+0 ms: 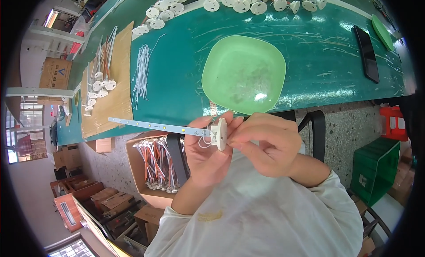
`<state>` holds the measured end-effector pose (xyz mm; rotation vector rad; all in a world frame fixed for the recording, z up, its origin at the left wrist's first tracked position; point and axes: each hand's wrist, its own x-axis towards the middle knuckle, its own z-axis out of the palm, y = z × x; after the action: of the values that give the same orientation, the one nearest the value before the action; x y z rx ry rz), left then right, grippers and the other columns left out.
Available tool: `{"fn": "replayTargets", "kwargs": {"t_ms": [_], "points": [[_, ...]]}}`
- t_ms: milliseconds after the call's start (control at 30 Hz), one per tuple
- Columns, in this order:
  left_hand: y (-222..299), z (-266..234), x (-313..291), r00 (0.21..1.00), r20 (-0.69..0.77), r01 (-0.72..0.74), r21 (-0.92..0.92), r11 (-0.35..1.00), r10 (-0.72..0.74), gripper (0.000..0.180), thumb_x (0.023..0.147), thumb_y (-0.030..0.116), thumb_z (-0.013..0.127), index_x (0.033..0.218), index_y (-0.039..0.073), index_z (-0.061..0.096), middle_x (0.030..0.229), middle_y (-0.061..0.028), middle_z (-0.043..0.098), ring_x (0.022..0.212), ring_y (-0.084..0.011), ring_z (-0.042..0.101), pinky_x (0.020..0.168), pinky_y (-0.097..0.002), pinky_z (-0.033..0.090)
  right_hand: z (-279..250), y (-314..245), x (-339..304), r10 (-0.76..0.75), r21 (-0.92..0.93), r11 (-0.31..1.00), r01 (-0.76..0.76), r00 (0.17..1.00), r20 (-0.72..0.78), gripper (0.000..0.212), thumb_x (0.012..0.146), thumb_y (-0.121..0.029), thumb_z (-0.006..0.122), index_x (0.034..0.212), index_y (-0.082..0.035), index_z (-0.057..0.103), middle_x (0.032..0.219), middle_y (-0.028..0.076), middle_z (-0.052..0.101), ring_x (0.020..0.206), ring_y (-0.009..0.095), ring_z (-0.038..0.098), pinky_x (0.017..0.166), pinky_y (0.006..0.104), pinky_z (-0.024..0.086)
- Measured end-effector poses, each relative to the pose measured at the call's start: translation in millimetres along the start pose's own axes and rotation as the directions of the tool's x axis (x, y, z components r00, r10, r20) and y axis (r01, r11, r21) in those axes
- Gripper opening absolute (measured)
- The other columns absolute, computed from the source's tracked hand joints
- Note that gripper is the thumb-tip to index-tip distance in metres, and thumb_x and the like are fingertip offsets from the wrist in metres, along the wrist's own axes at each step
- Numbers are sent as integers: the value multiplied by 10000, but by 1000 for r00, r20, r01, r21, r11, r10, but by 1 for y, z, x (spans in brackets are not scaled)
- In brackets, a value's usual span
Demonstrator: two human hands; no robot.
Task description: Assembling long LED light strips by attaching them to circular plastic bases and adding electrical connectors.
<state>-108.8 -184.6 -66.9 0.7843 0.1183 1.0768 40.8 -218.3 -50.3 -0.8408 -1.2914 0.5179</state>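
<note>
An LED strip with a round white end cap is in my left hand, the strip pointing out to the left. My left fingers wrap round the cap's base, and a thin white wire loops below it. With thumb and forefinger pinched, my right hand meets the flat face of the cap; whatever sits between those fingertips is too small to make out. Just beyond both hands a light green plastic tray rests on the green table, some small dark bits on its bottom.
White wires lie bundled left of the tray. Cardboard at the left carries several capped strips; more round caps line the back. A black phone lies at right. Below the table stands a box of strips.
</note>
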Motion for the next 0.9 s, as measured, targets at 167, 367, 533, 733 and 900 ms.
{"fn": "replayTargets", "kwargs": {"t_ms": [167,367,533,733,900], "points": [[2,-2,0,1000,-8,-4,73,997,5,608,838,-20,691,1377,68,424,1371,-257,504,1249,-392,529,1047,-528,435,1,1,-1,-93,-68,993,92,996,-2,192,671,124,704,836,29,682,774,133,699,620,211,637,560,275,497],[6,-1,-1,1000,25,-21,188,982,17,576,816,-9,720,1331,36,466,1310,-251,559,1245,-404,529,1060,-553,415,1,-4,-1,-80,-99,992,81,997,16,192,665,114,717,832,25,683,773,131,687,613,225,637,550,275,499],[10,-3,-4,999,-51,11,104,994,-6,572,800,-1,740,1306,13,475,1307,-238,566,1249,-401,526,1081,-582,384,0,1,1,-132,-138,980,144,987,94,178,692,73,739,859,23,698,761,117,688,612,238,651,554,301,521],[8,-7,-10,999,-23,36,147,988,-33,562,807,-24,712,1311,5,466,1314,-243,559,1255,-416,516,1081,-577,387,-12,-1,3,-38,-129,990,58,987,154,169,693,64,735,845,0,701,746,111,683,606,222,658,543,287,519],[5,-5,-11,999,12,-48,273,961,46,561,814,-56,674,1324,32,457,1337,-269,527,1257,-416,513,1075,-588,390,-3,-10,-2,-90,-255,961,103,994,63,157,674,84,710,811,16,676,724,120,668,563,222,641,502,281,506]]}}
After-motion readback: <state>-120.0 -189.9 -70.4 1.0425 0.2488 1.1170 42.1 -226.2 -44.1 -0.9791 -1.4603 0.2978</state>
